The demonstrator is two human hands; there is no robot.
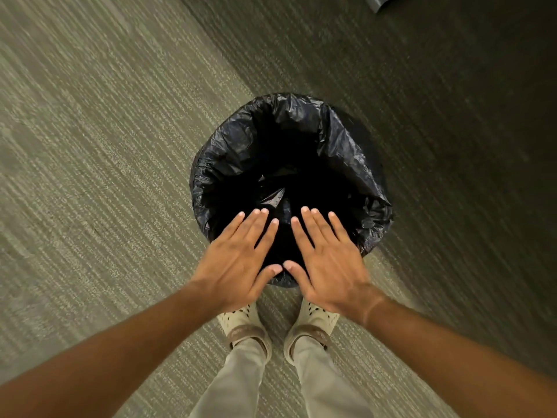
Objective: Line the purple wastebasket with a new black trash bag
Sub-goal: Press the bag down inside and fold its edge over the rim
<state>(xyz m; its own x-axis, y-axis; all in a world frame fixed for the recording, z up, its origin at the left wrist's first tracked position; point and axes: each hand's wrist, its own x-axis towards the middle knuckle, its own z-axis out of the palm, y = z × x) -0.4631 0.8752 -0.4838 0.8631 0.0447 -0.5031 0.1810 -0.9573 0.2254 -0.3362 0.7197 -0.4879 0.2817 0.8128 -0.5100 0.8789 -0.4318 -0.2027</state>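
A black trash bag [337, 140] lies folded over the rim of a round wastebasket on the carpet, covering it so that no purple shows. The bag's inside is dark and crinkled. My left hand [238, 260] and my right hand [328, 260] hover flat, palms down, over the near side of the opening. Their fingers are spread and the two thumb tips almost touch. Neither hand holds anything.
Striped grey-green carpet [105, 146] surrounds the basket, with a darker band [452, 116] to the right. My feet in pale perforated clogs [244, 321] stand just behind the basket. A dark object's corner [376, 1] shows at the top edge.
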